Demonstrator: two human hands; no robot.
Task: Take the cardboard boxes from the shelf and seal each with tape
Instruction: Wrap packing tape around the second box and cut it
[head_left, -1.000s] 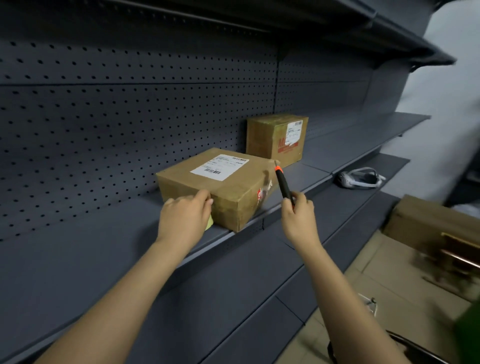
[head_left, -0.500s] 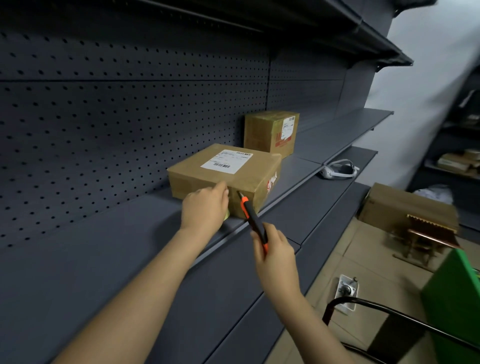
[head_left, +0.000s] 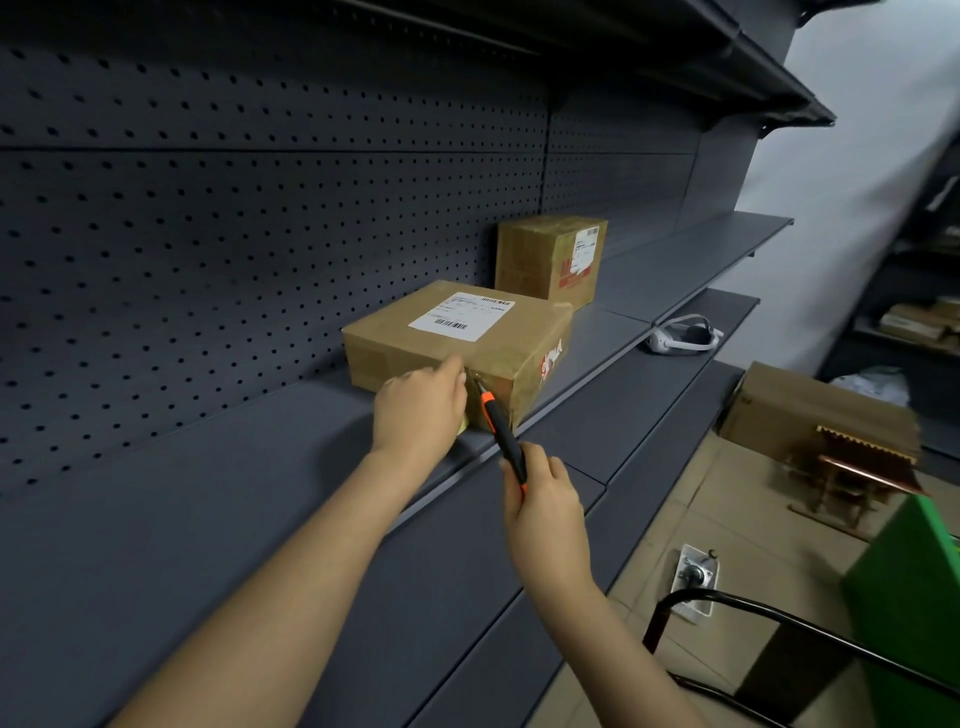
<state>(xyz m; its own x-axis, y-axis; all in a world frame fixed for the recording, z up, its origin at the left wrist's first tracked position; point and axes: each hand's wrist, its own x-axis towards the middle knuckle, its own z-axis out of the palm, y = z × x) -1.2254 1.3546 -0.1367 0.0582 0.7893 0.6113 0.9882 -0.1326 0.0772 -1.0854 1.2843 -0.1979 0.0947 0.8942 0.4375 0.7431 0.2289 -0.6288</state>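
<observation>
A flat cardboard box (head_left: 524, 335) with a white barcode label lies on the dark metal shelf (head_left: 208, 493). My left hand (head_left: 421, 405) rests against its front face, fingers curled over a yellowish tape roll (head_left: 462, 427) of which only a sliver shows. My right hand (head_left: 545, 514) grips an orange and black utility knife (head_left: 501, 431), whose tip touches the box front right beside my left fingertips. A second, taller cardboard box (head_left: 540, 260) stands upright just behind the flat one.
A white headset (head_left: 680, 338) lies on the lower shelf to the right. On the floor sit a large cardboard box (head_left: 789, 405), a small wooden frame (head_left: 857, 467), a green object (head_left: 914, 587) and a black tubular frame (head_left: 779, 618). A pegboard wall backs the shelf.
My right hand has brought the knife leftward from the box's right corner to its front face, tip now at my left fingers. The view has shifted rightward.
</observation>
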